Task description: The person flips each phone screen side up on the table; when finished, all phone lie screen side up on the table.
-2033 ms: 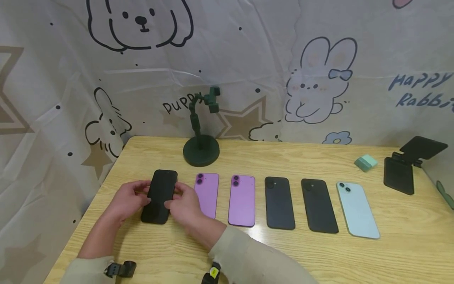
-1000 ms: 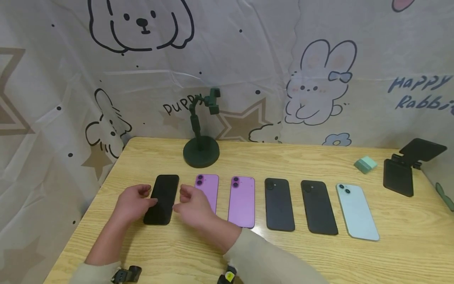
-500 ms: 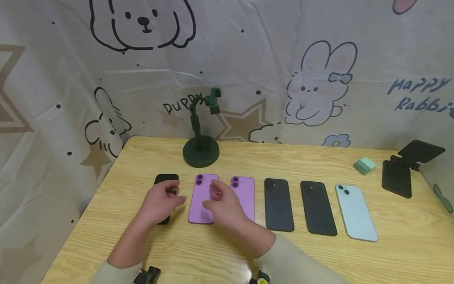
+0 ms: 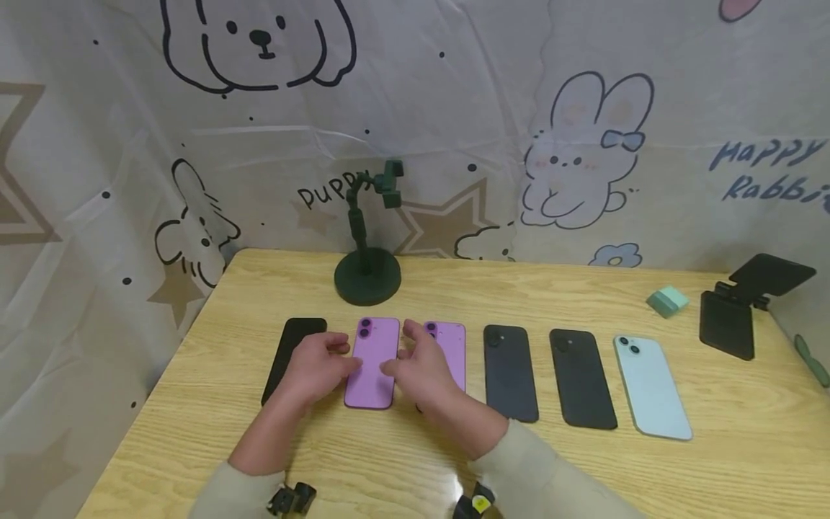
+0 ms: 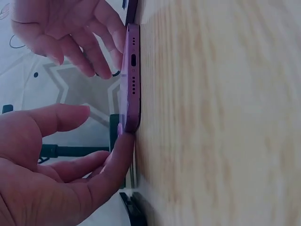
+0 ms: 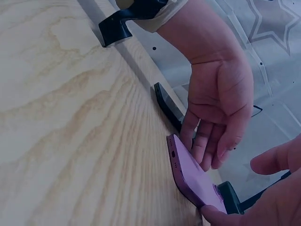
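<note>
A pink-purple phone (image 4: 372, 375) lies back-up on the table, second from the left in a row of phones, its camera end away from me. My left hand (image 4: 320, 366) is at its left edge; in the left wrist view a finger (image 5: 120, 150) reaches the edge while the thumb (image 5: 66, 117) stands off above. On the other side, my right hand (image 4: 424, 364) has a fingertip (image 6: 211, 214) right at the right edge, its thumb (image 6: 270, 161) raised. A black phone (image 4: 295, 346), screen up, is partly hidden by my left hand. My right hand partly covers another purple phone (image 4: 452, 353).
Further right lie two dark phones (image 4: 511, 375) (image 4: 583, 378) and a pale blue one (image 4: 653, 389). A dark green phone stand (image 4: 367, 277) rises behind the row. At the back right are a green block (image 4: 668, 300) and a black folding stand (image 4: 729, 321).
Both hands have let go of the black phone, which now lies flat at the left, and have moved right to either side of the first purple phone. The other phones stay put.
</note>
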